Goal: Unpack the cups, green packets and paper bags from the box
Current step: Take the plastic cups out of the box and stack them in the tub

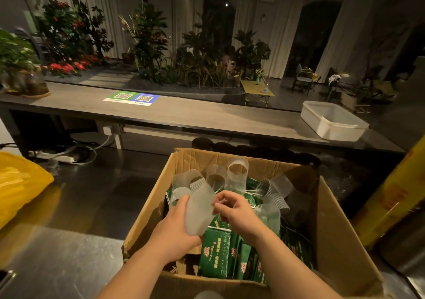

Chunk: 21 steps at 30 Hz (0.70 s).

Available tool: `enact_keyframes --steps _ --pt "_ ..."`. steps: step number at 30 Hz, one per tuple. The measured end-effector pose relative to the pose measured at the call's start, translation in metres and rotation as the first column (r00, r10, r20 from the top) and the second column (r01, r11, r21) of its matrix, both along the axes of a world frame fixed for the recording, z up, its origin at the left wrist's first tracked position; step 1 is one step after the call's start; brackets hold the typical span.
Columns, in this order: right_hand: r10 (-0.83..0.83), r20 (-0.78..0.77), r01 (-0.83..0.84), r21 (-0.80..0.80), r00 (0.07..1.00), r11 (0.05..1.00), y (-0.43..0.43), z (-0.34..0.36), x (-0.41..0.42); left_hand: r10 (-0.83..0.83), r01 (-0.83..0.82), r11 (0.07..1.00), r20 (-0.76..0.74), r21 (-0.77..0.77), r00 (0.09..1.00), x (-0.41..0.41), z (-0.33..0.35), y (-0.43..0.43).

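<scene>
The grip of the left hand (pixel 177 227) is wrapped around a frosted cup (pixel 199 211), fingers curled along its left side and base. The right hand (pixel 236 213) meets it from the other side, its curled thumb and fingers pinching the cup's right edge. The cup is held just above the contents at the centre of the frame, still within the open cardboard box (pixel 333 229). Behind the hands, toward the box's far wall, several more ribbed cups (pixel 238 172) stand or lean at angles. Below the hands, in the lower centre, green packets (pixel 216 250) are packed on edge in tight rows. Something brown shows in the box's near left corner, but I cannot tell if it is a paper bag. The box stands on a steel counter (pixel 69 252), where I see none of the task's things laid out. By that, the unpacking looks barely begun, with most cups and apparently all the packets left. A yellow bag (pixel 20 183) lies at the left edge, and a white tub (pixel 331 120) sits upper right.
</scene>
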State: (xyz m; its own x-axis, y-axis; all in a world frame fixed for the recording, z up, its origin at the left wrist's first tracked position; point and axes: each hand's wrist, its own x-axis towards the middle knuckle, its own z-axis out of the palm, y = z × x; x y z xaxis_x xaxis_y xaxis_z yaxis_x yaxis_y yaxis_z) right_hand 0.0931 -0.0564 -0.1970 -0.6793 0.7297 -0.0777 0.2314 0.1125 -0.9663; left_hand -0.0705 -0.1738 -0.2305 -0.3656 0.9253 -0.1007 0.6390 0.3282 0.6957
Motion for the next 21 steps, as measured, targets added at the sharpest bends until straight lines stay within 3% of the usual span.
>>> enact_keyframes --steps 6,11,13,15,16,17,18,19,20,21 --pt "0.032 0.011 -0.032 0.022 0.999 0.999 0.005 0.001 0.006 -0.033 0.032 0.999 -0.035 -0.021 0.999 0.003 0.003 0.0" --pt "0.241 0.178 -0.244 -0.007 0.954 0.97 -0.001 -0.001 0.009 -0.082 0.081 0.996 -0.033 -0.035 0.996 0.002 0.001 -0.002" --pt "0.185 0.112 -0.178 -0.065 0.976 0.982 0.0 0.001 0.012 -0.083 0.082 0.996 -0.022 -0.027 0.996 0.001 0.0 -0.003" --pt "-0.061 0.039 0.065 -0.101 0.997 0.993 0.008 0.004 0.016 -0.078 0.077 0.997 -0.013 -0.027 0.997 0.0 0.0 -0.002" --pt "-0.242 0.107 0.244 -0.006 0.964 0.97 0.015 0.006 0.02 -0.077 0.077 0.997 -0.006 -0.032 0.997 0.0 -0.001 -0.002" --pt "-0.442 0.236 0.403 0.196 0.865 0.894 0.022 0.006 0.026 -0.075 0.075 0.996 0.0 -0.038 0.997 0.0 -0.002 -0.002" --pt "-0.612 0.356 0.464 0.419 0.706 0.78 0.028 0.007 0.035 -0.07 0.07 0.997 0.005 -0.04 0.998 -0.001 -0.002 -0.001" --pt "-0.702 0.435 0.436 0.565 0.564 0.7 0.036 0.005 0.047 -0.065 0.065 0.997 0.007 -0.036 0.998 -0.002 -0.002 -0.001" --pt "-0.711 0.52 0.381 0.606 0.474 0.698 0.042 0.005 0.06 -0.065 0.065 0.997 0.004 -0.029 0.998 -0.001 -0.002 0.0" --pt "-0.647 0.633 0.322 0.562 0.425 0.762 0.049 0.004 0.07 -0.062 0.062 0.998 0.002 -0.022 0.998 -0.002 -0.002 0.0"
